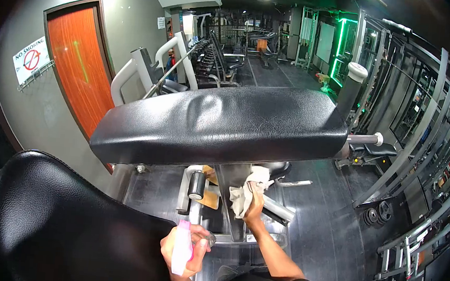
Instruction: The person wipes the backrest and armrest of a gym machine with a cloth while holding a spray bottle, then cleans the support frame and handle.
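Note:
My left hand point(195, 252), low in the view, is wrapped round a pink-and-white spray bottle point(181, 248); most of the bottle's body is hidden. A crumpled white cloth point(240, 199) is gripped in my right hand point(255, 206), just below the long black pad point(226, 125) of a gym machine. The cloth overlaps the machine's metal frame point(277, 209) in this view. Beside my left hand rises a curved black padded seat point(70, 223).
A black roller point(196, 185) sits on the machine's lower frame. To the right, a tall metal rack point(421, 129) stands over weight plates point(378, 213). A dumbbell rack point(206, 57) lines the back. On the left are a wooden door point(80, 65) and a no-smoking sign point(32, 60).

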A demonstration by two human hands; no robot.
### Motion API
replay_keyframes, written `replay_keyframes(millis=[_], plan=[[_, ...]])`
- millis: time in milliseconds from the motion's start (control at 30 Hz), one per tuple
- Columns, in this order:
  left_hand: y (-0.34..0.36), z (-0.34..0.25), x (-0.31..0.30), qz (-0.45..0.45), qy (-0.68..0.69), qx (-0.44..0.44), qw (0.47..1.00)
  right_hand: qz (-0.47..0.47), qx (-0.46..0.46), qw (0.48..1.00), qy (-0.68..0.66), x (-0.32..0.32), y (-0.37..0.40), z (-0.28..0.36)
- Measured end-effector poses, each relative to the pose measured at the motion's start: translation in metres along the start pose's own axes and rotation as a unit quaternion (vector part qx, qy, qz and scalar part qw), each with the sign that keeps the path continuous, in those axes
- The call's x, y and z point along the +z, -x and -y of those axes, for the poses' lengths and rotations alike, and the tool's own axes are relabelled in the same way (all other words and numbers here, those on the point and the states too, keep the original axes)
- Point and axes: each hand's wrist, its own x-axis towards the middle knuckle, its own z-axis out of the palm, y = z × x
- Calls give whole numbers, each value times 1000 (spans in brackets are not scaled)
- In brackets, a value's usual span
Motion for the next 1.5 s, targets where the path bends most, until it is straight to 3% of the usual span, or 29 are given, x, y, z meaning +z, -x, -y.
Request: replay_keyframes(millis=[67,100,133,200,233,333,400,433,467,533,567,600,633,667,700,733,800,867,933,967,1067,1100,1133,1200,1300,1367,1400,1467,1500], plan=[[2,2,-1,14,-6,9,1000,-53,194,970,-138,33,52,-37],[2,3,-1,22,-11,10,1000,-70,409,808,-418,39,73,-50],[2,4,-1,30,-16,13,999,29,294,936,-190,14,61,-18],[1,4,-1,31,-21,26,999,21,366,901,-230,-4,40,15],[1,3,-1,35,-25,31,999,14,344,921,-183,16,74,-23],[0,1,1,13,-14,28,999,-11,322,935,-150,10,56,-19],[0,1,2,2,-2,16,1000,-79,297,934,-180,16,28,-19],[0,1,3,-9,11,1,1000,-81,165,983,-6,14,13,-18],[1,1,3,-9,10,-2,1000,-78,26,982,168,11,-3,-16],[1,1,3,-13,5,2,1000,-25,168,984,-47,15,-50,1],[0,2,3,-10,5,1,1000,163,402,901,-19,-10,-84,42],[1,3,3,-11,10,0,1000,3,331,938,-100,4,-83,43],[2,3,4,-11,15,-2,1000,-28,172,985,-20,7,-73,35],[1,4,5,-11,16,-5,1000,-56,5,997,61,8,-63,27],[-1,3,5,-8,15,0,1000,83,-16,996,29,-2,-64,19],[0,2,5,-5,12,2,1000,2,132,991,-28,16,-45,12],[1,2,5,-4,12,-5,1000,-52,98,993,-33,12,-10,2],[3,2,7,-3,19,-3,1000,3,182,976,-116,1,21,3],[2,0,8,-12,34,-1,999,13,351,923,-157,12,67,-17],[2,3,8,-9,28,6,1000,23,359,922,-143,10,76,-22],[2,4,8,-8,19,5,1000,22,345,923,-169,5,47,-18],[2,4,7,-3,17,3,1000,-4,346,907,-242,6,28,-13],[2,4,6,-4,12,6,1000,-38,259,944,-202,9,5,-11],[2,3,5,0,5,2,1000,-45,206,953,-219,-13,-63,30],[3,9,1,-2,-2,34,999,-33,205,950,-234,-19,-92,47],[2,10,1,-14,-8,24,1000,-60,24,997,-46,1,-70,28],[2,10,2,-29,-13,15,999,-37,143,971,-186,11,-50,26],[1,15,1,-18,-36,40,998,-35,99,989,-107,-6,-36,25],[0,17,-1,-3,-61,65,996,-14,140,988,-70,0,-10,13]])
